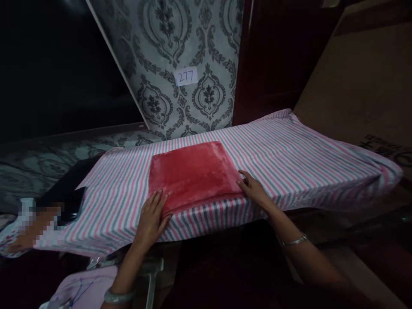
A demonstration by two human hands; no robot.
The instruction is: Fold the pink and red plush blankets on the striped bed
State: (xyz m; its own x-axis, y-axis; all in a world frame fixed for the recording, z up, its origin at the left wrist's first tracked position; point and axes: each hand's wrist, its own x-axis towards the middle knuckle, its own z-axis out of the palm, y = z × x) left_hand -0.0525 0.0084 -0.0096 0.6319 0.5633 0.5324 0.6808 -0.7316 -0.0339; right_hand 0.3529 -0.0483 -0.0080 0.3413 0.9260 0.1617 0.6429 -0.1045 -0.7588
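A red plush cloth [191, 174], folded into a flat square, lies on a board covered in pink, grey and white striped fabric [289, 150]. My left hand [152, 216] rests flat on the striped cover at the cloth's near left corner, its fingers stretched out and touching the cloth's edge. At the near right corner my right hand [254, 189] lies with fingers extended against the cloth's edge. Neither hand grips anything.
A dark flat object [66, 195] lies at the board's left end beside a blurred patch. Behind stands a grey damask-patterned panel [180, 51] bearing a paper label "277" [186, 76]. A brown cardboard surface [363, 81] rises at right. Pale pink cloth [83, 289] lies below left.
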